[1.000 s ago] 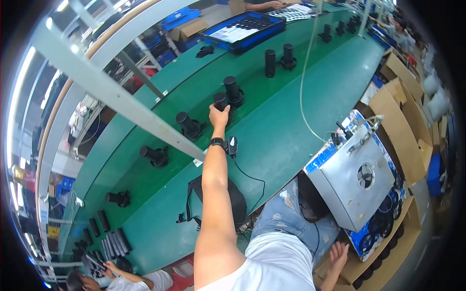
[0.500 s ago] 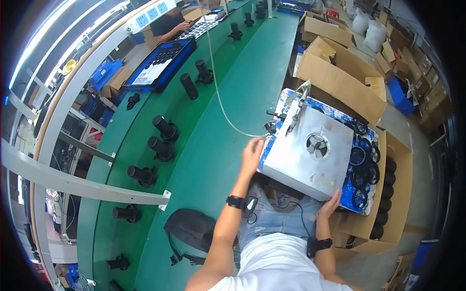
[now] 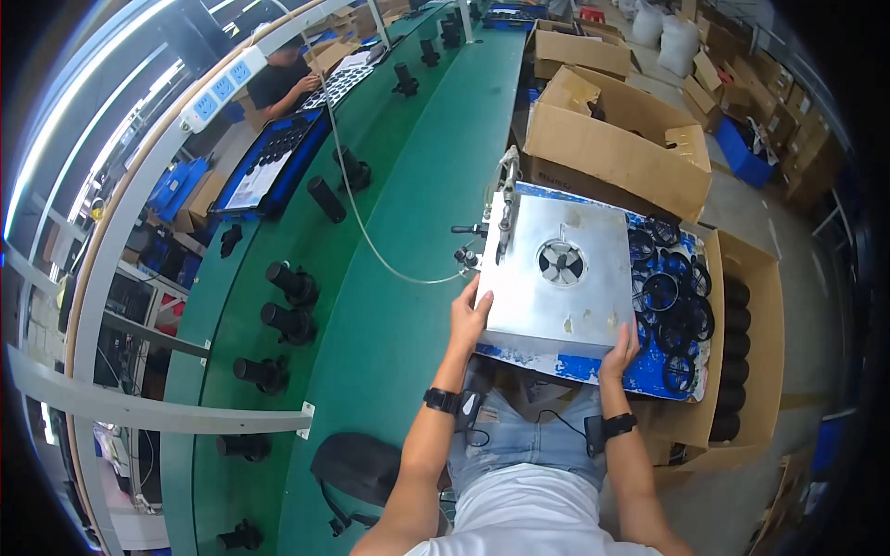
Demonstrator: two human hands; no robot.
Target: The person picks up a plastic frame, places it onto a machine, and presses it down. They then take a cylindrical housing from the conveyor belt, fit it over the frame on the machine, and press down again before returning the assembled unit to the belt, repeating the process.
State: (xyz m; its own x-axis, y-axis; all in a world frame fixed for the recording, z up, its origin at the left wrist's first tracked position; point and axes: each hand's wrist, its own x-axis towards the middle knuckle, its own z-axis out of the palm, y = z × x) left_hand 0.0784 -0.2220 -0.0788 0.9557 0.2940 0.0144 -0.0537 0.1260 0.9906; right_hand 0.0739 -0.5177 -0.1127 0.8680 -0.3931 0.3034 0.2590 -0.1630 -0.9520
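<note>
A square silvery metal box (image 3: 519,310) rests on a worn blue-and-white board (image 3: 538,360) in front of me. In its top is a round opening with a dark-bladed, fan-like part (image 3: 562,263). A metal clamp-like fitting (image 3: 506,208) stands along the box's left side, with small valve-like parts and a thin pale hose beside it. My left hand (image 3: 468,318) grips the near left corner, thumb over the top edge. At the near right corner, my right hand (image 3: 620,353) presses against the side. The undersides of both grips are hidden.
Several black ring-shaped parts (image 3: 661,292) lie on the board, right of the box. An open carton (image 3: 760,343) beyond them holds black cylinders. Black cylindrical parts (image 3: 287,322) stand along the green bench (image 3: 399,250). A black bag (image 3: 357,468) lies near me; another person (image 3: 283,83) works far left.
The metal box has turned counterclockwise, so its near edge lies straighter across in front of me. Both hands have moved with it. My view has also shifted.
</note>
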